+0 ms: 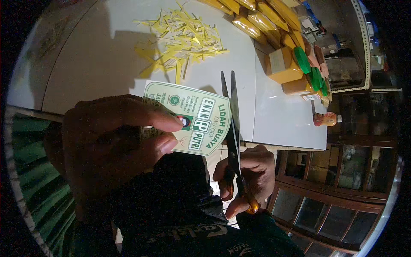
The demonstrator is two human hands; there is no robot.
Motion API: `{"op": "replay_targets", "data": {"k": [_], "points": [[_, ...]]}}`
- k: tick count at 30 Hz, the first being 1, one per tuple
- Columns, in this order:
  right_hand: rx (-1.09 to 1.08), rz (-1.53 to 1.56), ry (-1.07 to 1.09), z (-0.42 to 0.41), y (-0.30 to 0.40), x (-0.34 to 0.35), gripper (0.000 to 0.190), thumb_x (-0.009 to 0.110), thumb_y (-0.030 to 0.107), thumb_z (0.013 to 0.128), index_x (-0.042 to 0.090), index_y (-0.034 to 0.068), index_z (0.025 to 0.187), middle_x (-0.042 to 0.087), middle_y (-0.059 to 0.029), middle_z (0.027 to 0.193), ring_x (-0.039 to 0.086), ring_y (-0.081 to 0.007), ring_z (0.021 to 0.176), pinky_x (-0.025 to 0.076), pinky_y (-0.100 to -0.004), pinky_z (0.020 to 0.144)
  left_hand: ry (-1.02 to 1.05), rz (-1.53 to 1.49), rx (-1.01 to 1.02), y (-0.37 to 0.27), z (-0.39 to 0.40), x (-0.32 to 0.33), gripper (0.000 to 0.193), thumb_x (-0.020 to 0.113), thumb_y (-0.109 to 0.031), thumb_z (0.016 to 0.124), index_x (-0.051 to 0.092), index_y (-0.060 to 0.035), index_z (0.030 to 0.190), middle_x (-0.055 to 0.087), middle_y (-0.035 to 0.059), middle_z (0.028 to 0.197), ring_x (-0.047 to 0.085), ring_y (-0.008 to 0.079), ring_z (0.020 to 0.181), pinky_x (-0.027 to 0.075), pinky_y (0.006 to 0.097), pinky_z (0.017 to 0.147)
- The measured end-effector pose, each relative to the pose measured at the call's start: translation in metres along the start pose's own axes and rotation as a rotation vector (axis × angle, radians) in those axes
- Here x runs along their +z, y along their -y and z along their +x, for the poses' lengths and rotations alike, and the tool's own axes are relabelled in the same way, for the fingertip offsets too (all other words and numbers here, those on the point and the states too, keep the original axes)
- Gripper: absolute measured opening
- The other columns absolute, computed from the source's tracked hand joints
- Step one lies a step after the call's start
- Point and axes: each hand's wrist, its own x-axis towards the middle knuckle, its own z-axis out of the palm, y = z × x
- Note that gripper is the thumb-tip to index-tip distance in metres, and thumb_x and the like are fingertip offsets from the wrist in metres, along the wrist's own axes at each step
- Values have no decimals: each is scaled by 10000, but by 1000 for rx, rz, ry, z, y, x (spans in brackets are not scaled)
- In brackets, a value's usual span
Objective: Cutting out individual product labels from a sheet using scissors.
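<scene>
Between its thumb and forefinger, my left hand pinches a pale green printed label with a curved right edge; it bears writing and a small picture. My right hand grips a pair of scissors by its orange-brown handles, fingers through the loops. The two blades point away from me, parted at the tips, right beside the label's curved edge. Whether the blades touch the paper I cannot tell. Beyond the label, a heap of thin yellow and white paper offcuts lies on the white table.
Clear packs of yellow-orange powder are stacked at the table's far right. Nearby are plastic jars with green lids and a small bottle at the edge. A wood-and-glass cabinet stands right; green pleated cloth hangs left.
</scene>
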Motion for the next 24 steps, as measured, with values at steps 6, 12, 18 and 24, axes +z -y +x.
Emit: {"op": "replay_targets", "data": {"k": [6,12,18,24], "points": [[46,50,-8,20,3,4,540,917,230,525,622,-102,833,627,-77,582,626,-105,514,480,-185,439,-38,10,-11,5,2,-11,204,756,-87,627,645,-13,781,670,145,808,660,273,742,530,366,688],[186,-21,-171,25,-8,-3,598,902,284,550,608,-113,887,640,-127,640,630,-145,500,483,-210,420,-63,33,-96,14,8,-8,179,713,-84,696,628,-13,836,646,143,845,644,247,784,514,352,715],[-28,286,-411,23,-13,13,867,659,656,689,484,-58,1149,565,-271,957,640,-278,610,547,-339,487,-72,-243,-6,16,4,-6,183,595,85,760,635,14,924,639,100,929,604,120,893,469,250,796],[-90,648,-582,21,-12,28,655,734,512,703,572,-87,915,583,-144,609,583,-210,451,499,-305,406,-44,-157,14,18,-9,0,181,547,68,800,628,22,955,627,94,930,589,125,914,454,247,803]]}}
